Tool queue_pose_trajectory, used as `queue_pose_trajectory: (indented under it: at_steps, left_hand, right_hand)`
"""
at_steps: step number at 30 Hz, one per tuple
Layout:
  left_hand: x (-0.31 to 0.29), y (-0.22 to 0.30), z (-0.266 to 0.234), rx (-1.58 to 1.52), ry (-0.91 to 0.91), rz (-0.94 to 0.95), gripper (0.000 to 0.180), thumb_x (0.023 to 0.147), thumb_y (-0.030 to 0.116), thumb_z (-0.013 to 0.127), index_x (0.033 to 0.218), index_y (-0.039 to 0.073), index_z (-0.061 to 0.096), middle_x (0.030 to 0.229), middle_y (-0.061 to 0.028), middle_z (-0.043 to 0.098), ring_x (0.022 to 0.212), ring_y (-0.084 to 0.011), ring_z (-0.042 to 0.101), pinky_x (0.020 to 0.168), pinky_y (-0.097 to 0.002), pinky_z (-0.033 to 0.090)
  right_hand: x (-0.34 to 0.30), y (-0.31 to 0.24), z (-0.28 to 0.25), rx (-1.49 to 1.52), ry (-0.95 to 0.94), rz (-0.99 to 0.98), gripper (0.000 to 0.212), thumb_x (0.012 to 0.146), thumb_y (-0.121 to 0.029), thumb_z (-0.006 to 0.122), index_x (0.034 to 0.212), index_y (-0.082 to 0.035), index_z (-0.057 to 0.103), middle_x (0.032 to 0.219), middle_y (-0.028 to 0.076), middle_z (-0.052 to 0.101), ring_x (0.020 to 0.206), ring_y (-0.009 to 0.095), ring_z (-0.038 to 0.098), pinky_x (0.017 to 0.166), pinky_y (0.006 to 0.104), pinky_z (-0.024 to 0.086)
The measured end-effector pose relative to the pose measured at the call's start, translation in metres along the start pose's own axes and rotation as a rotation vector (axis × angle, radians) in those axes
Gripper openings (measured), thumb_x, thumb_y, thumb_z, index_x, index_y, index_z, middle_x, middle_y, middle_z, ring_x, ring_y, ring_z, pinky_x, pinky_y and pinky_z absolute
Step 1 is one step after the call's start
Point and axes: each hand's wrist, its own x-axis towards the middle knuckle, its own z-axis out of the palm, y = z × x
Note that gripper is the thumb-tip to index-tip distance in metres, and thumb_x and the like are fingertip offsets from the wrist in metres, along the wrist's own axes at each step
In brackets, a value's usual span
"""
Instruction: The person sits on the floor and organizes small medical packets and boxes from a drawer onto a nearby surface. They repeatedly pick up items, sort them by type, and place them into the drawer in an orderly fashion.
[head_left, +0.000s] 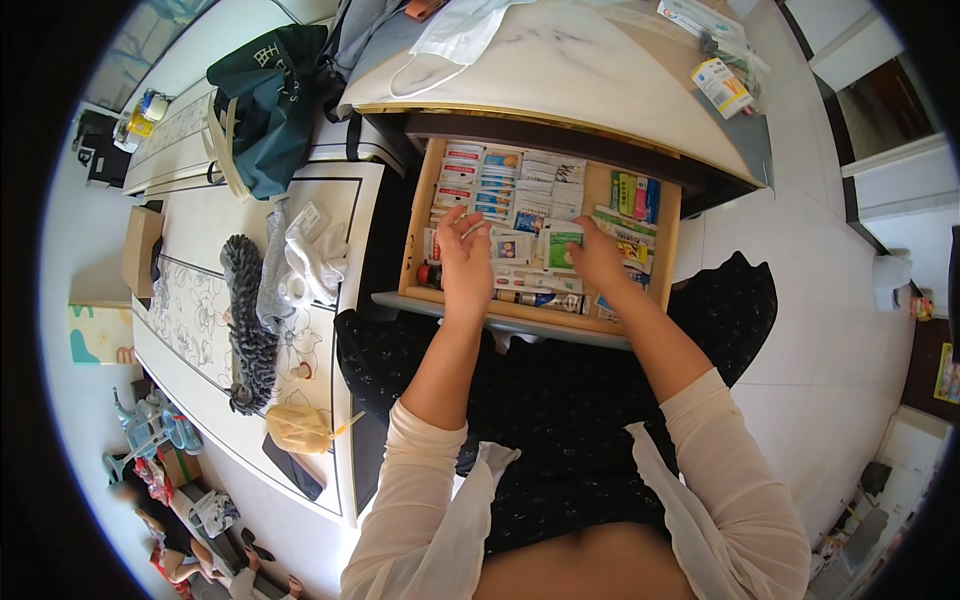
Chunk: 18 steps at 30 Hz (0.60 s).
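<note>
A pulled-out wooden drawer (411, 232) holds rows of small packets, boxes and tubes. My right hand (600, 258) pinches a green-and-white packet (563, 247) by its right edge, over the drawer's middle. Above the drawer's left part is my left hand (463, 262), its fingers bent and apart, with nothing plainly held. Between the hands lies a white packet with a small picture (511, 247). Red-and-white packets (459, 172) stand in a row at the far left, beside blue-and-white packets (497, 185). A long tube (540, 300) lies along the near side.
The marble-patterned top (560, 65) overhangs the drawer, with a white face mask (455, 45) and a small white-and-yellow box (722, 86) on it. On the left, a pale cabinet top (190, 290) carries a dark green bag (265, 120), a fluffy grey strip (248, 310) and a yellow bundle (298, 428).
</note>
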Motion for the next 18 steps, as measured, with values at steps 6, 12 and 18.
queue_pose_trajectory:
  at_steps: [6,12,18]
  left_hand:
    - [0.001,0.002,0.004,0.014,-0.017,-0.012,0.045,0.09,0.006,0.045,0.132,0.005,0.029,0.123,-0.0124,0.045,0.111,-0.0207,0.049,0.09,-0.0311,0.04]
    - [0.001,0.0,0.003,0.044,-0.029,0.005,0.045,0.09,0.005,0.046,0.132,0.004,0.031,0.121,-0.0123,0.047,0.11,-0.0202,0.05,0.09,-0.0312,0.041]
    - [0.009,-0.015,-0.01,0.819,-0.213,0.167,0.038,0.084,0.002,0.052,0.122,0.001,0.046,0.112,-0.0169,0.054,0.105,-0.0291,0.054,0.083,-0.0357,0.047]
  right_hand:
    - [0.0,-0.002,0.013,-0.192,0.039,-0.082,0.039,0.08,-0.013,0.063,0.113,0.004,0.049,0.101,0.023,0.056,0.089,0.036,0.058,0.076,0.0401,0.049]
    - [-0.005,-0.007,0.011,-0.468,0.128,-0.19,0.036,0.076,-0.019,0.067,0.102,0.003,0.055,0.1,0.017,0.052,0.099,0.034,0.054,0.076,0.0382,0.05]
    - [-0.001,0.002,-0.001,-0.342,0.109,-0.239,0.038,0.075,-0.017,0.068,0.105,0.002,0.056,0.106,0.017,0.052,0.101,0.033,0.052,0.082,0.0373,0.049]
